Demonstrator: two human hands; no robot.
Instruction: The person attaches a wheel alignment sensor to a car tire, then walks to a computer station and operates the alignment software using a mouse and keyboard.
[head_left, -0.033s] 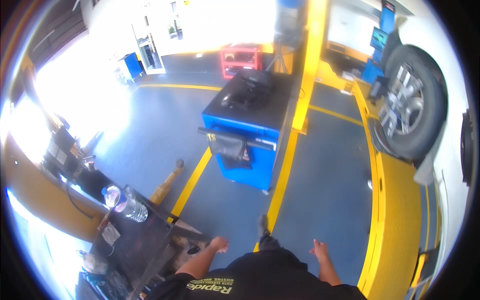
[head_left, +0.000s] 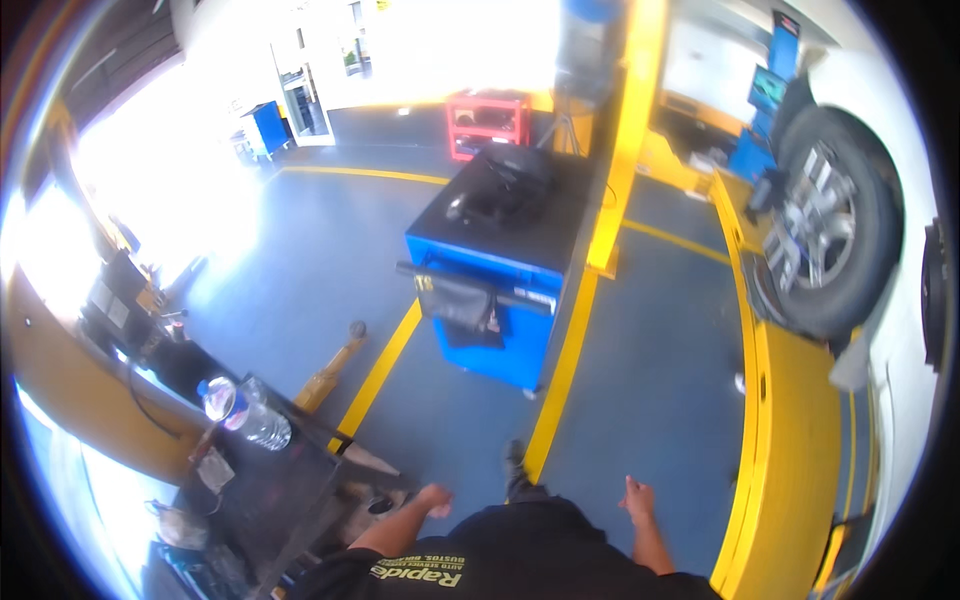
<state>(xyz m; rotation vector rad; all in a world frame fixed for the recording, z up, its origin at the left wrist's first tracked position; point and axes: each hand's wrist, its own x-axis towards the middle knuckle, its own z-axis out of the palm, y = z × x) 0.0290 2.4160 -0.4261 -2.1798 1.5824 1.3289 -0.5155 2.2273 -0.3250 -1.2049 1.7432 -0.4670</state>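
My left hand (head_left: 435, 500) hangs beside the dark metal workbench (head_left: 290, 500) on the left, its fingers curled in and nothing visible in them. My right hand (head_left: 638, 497) is held out over the floor on the other side, fingers bent together near the thumb; whether something small is pinched there is too blurred to tell. Neither hand touches anything around it. Ahead stands a blue tool cabinet (head_left: 490, 350) with a black top. Dark bundled items (head_left: 510, 185) lie on that top, and a black cloth or pouch (head_left: 455, 305) hangs from its front bar.
Clear plastic bottles (head_left: 265, 425) stand on the workbench. A yellow lift post (head_left: 627, 150) rises behind the cabinet. Along the right runs a yellow ramp (head_left: 790, 440), below a car wheel (head_left: 840, 225) with a metal clamp on it. A red cart (head_left: 487, 125) stands farther back. A yellow lift arm (head_left: 330, 375) juts near the bench.
The view has shifted slightly, and the cabinet and wheel sit a little lower in the picture. My hands keep nearly the same pose. My boot shows slightly more to the left.
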